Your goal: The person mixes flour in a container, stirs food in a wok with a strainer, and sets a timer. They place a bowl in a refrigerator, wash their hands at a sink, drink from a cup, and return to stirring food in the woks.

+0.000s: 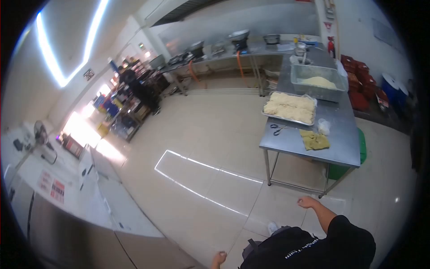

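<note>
Two empty hands show in the head view, my left hand [218, 258] at six o'clock and right hand [308, 201] at five, fingers loose around nothing, while the heaped tray [289, 120], scissors [277, 129] and yellow cloth [314, 140] lie untouched on the steel table [309, 154] at one o'clock.

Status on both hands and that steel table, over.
Right hand empty, loose, short of the steel table. Left hand at frame edge, grip unclear. Tray, scissors, cloth on the table.
</note>
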